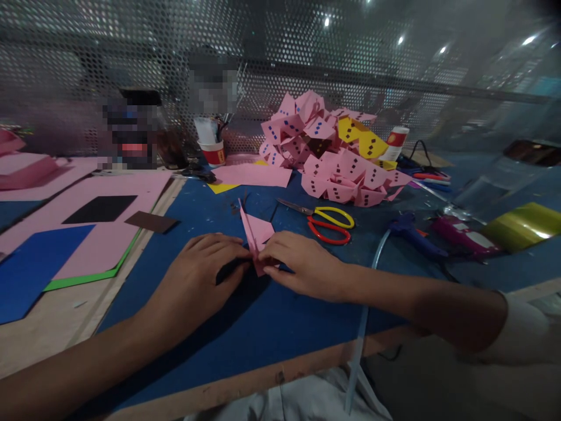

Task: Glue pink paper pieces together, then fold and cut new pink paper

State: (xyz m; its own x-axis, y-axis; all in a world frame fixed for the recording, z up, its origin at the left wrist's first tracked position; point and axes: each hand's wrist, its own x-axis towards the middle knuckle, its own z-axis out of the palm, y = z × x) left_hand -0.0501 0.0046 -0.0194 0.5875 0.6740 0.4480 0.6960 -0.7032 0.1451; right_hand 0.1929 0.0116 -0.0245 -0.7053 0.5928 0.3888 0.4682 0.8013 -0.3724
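Observation:
A small folded piece of pink paper (258, 230) stands on the blue tabletop between my two hands. With thumb and fingers pinched, my left hand (210, 263) grips its lower left edge. From the other side, my right hand (300, 262) pinches the same paper near its bottom tip. Just beyond my right hand lie scissors (329, 216) with one yellow and one red handle, blades pointing left. Behind them is a heap of folded pink paper pieces (355, 175) with dark and blue diamond marks, along with a yellow marked piece (362, 137).
Pink sheets (127, 251), a blue sheet (52, 257) and black paper (100, 209) lie left. A blue glue gun (418, 237) with a glue stick (363, 327) sticking out rests right, beside yellow tape (526, 227). A cup (213, 153) stands at the back, before a perforated screen (153, 52).

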